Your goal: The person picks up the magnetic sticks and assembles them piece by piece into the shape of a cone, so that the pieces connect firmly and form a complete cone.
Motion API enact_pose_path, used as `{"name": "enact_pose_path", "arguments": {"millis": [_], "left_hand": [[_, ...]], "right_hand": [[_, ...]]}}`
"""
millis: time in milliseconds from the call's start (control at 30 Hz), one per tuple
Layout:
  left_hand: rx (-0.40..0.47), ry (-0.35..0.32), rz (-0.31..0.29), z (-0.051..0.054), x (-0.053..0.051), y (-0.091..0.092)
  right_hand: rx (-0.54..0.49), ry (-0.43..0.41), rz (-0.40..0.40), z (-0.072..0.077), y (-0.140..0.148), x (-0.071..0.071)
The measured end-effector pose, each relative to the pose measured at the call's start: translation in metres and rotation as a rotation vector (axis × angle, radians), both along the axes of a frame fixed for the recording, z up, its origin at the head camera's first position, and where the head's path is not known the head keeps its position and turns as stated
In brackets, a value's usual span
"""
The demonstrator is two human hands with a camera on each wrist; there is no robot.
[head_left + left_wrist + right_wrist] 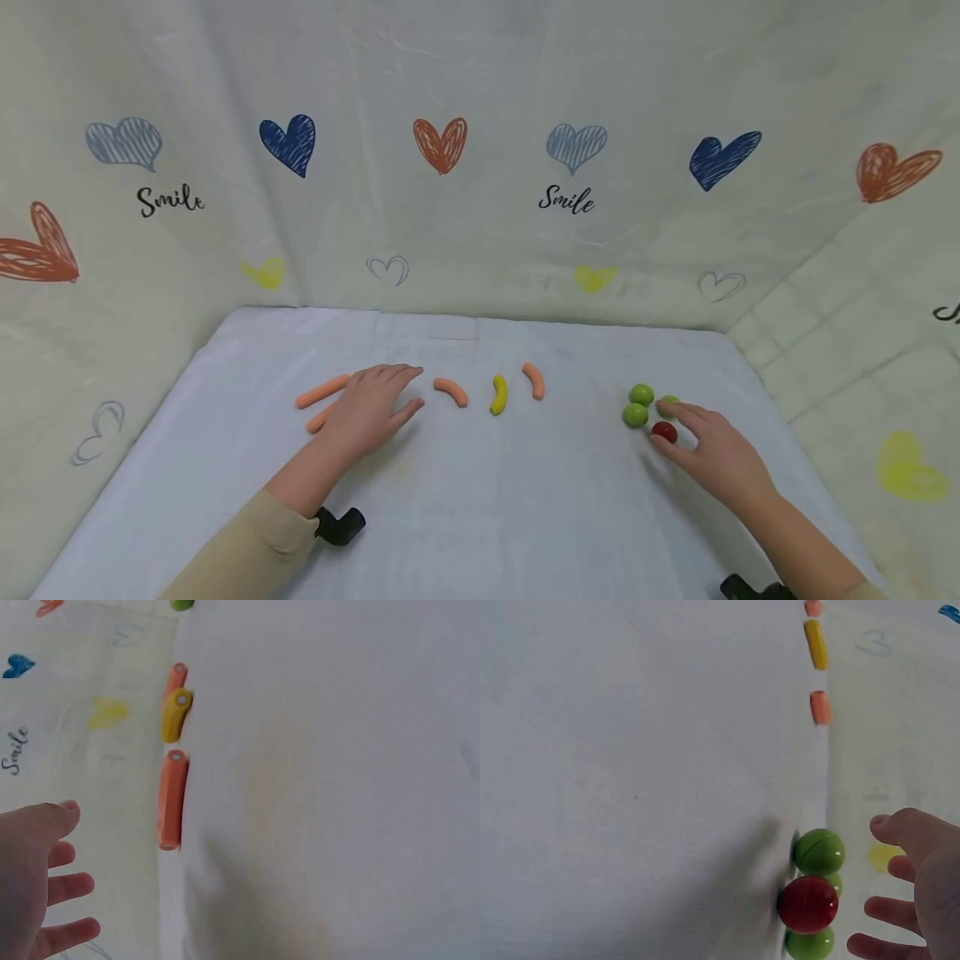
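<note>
Left hand [367,410], thumb and fingers apart, partly screens two orange sticks [322,391]; toy banana [499,395] on white cloth [480,517]. Right hand [722,457], digits likewise parted, near red ball [664,431], three green balls [635,415].

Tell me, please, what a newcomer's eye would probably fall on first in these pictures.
Most likely the red ball, vivid beside three green balls at the right of the white table. Next might come the yellow banana, lying near mid-table between two curved orange sausages. The bold hearts on the pale backdrop behind would probably draw a glance too.
</note>
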State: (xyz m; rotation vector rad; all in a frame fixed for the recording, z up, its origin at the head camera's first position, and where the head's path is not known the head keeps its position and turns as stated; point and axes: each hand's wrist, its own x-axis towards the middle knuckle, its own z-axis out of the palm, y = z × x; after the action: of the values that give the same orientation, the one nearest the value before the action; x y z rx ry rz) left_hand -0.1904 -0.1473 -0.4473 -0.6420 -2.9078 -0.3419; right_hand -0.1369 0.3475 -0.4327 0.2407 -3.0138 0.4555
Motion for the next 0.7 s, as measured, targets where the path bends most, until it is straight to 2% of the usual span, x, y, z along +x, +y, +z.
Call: {"name": "enact_pose_path", "arguments": {"millis": [200, 333, 700], "left_hand": [[-0.05, -0.063, -0.016, 0.0, -0.015, 0.011], [-0.076, -0.078, -0.038, -0.002, -0.024, 0.018], [-0.089, -0.013, -0.145, -0.012, -0.044, 0.039]], "right_hand": [[0.055, 0.007, 0.041, -0.001, -0.007, -0.015], [0.073, 0.0, 0.073, 0.0, -0.013, -0.024], [0.207, 0.02, 0.122, -0.005, -0.024, -0.038]]}}
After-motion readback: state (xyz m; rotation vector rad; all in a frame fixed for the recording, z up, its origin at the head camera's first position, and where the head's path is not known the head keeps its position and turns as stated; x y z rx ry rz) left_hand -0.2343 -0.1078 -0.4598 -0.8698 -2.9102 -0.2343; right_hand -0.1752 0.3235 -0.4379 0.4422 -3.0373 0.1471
